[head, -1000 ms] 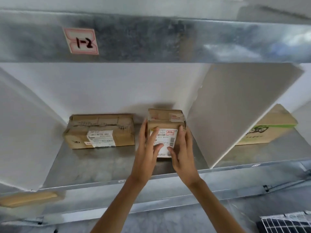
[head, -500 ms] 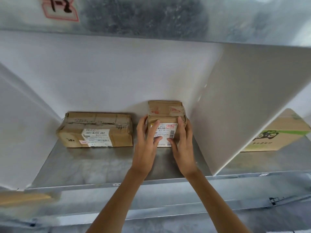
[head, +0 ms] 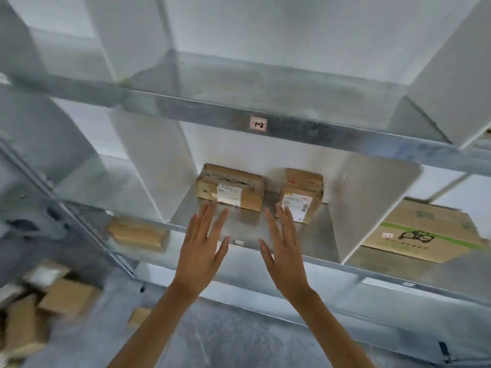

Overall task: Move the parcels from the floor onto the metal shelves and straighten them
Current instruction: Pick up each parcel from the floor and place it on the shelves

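Frame is motion-blurred, worst at the left and lower-left. Floor parcels [head: 39, 312] at the bottom-left corner read only as tan smeared blocks, cut off by the frame edge; count unclear. One more small tan piece [head: 138, 316] lies on the grey floor near the left forearm, shape hard to tell.

Metal shelf [head: 313, 235]: dull galvanized sheet, mottled grey, with white flat dividers. Tag "1-2" [head: 258, 124] sits on the front lip of the shelf above; print on the parcel labels is unreadable.

In that bay, two brown cardboard parcels against the back edge. Wide flat parcel [head: 230, 186] at the back-left, taped, creased, white label on front. Small upright parcel [head: 303, 192] at the back-right, just beside the right divider, white label with red marks. The two stand apart.

Left hand [head: 202, 257] and right hand [head: 284, 258] are both flat, palms forward, fingers extended and slightly spread, holding nothing, over the shelf's front edge. Right fingertips overlap the small parcel's lower corner in view; contact can't be told.

Green-printed carton [head: 422, 235] in the next bay right, partly hidden by the divider. A blurred tan parcel [head: 138, 233] in the bay left.
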Tool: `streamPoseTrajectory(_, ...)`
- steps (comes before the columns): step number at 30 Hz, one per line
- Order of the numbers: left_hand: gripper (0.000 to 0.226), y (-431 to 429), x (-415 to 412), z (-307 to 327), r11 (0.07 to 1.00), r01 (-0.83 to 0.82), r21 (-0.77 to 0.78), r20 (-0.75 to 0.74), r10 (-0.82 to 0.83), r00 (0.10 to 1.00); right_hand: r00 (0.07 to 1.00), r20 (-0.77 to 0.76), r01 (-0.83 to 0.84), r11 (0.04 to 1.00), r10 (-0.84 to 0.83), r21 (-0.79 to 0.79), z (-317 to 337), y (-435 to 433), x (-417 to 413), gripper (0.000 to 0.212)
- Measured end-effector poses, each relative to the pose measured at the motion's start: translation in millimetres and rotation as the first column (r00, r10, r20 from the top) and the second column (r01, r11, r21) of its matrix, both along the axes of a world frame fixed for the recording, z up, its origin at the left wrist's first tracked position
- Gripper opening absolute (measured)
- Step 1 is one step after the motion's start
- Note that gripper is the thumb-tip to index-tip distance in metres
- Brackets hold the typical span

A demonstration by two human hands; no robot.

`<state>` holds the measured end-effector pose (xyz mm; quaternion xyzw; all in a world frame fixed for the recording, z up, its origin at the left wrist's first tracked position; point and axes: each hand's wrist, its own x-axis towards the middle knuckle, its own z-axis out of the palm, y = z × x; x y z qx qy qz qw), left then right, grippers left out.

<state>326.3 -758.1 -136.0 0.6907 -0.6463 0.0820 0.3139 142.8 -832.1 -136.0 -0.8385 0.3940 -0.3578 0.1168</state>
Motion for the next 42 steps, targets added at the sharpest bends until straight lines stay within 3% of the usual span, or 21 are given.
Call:
streamPoseTrajectory(7, 0.051, 176, 87, 36, 0.940, -0.311, 0.142, -0.037, 0.319, 0.947, 0.935, -0.031, -0.352, 0.936, 0.353, 0.014, 28, 103, 104, 0.067)
streamPoseTrajectory(11, 0.051, 299, 132, 41, 0.863, -0.495, 0.099, -0.141, 0.505, 0.852, 0.861, 0.016, -0.509, 0.858, 0.509, 0.071, 29, 179, 165, 0.053)
streamPoseTrajectory(13, 0.049, 366, 149, 38, 0.804, -0.589, 0.085, -0.189, 0.593, 0.782, 0.818, 0.054, -0.575, 0.810, 0.572, 0.115, 22, 222, 192, 0.054)
streamPoseTrajectory(17, 0.042, 495, 172, 29, 0.611, -0.786, 0.098, -0.324, 0.766, 0.555, 0.768, 0.105, -0.640, 0.749, 0.632, 0.173, 12, 311, 245, 0.053)
streamPoseTrajectory(22, 0.043, 593, 193, 21, 0.460, -0.876, 0.147, -0.441, 0.823, 0.359, 0.680, 0.125, -0.727, 0.643, 0.723, 0.239, 3, 401, 313, 0.054)
streamPoseTrajectory(28, 0.048, 614, 254, 13, 0.458, -0.868, 0.194, -0.496, 0.809, 0.316, 0.607, 0.079, -0.771, 0.563, 0.791, 0.298, -14, 437, 392, 0.054)
streamPoseTrajectory(37, 0.043, 566, 395, -14, 0.529, -0.796, 0.295, -0.445, 0.813, 0.376, 0.627, 0.136, -0.746, 0.540, 0.767, 0.390, -43, 435, 529, 0.047)
streamPoseTrajectory(42, 0.041, 553, 469, -20, 0.581, -0.747, 0.324, -0.417, 0.796, 0.439, 0.613, 0.102, -0.740, 0.524, 0.783, 0.422, -57, 427, 598, 0.058)
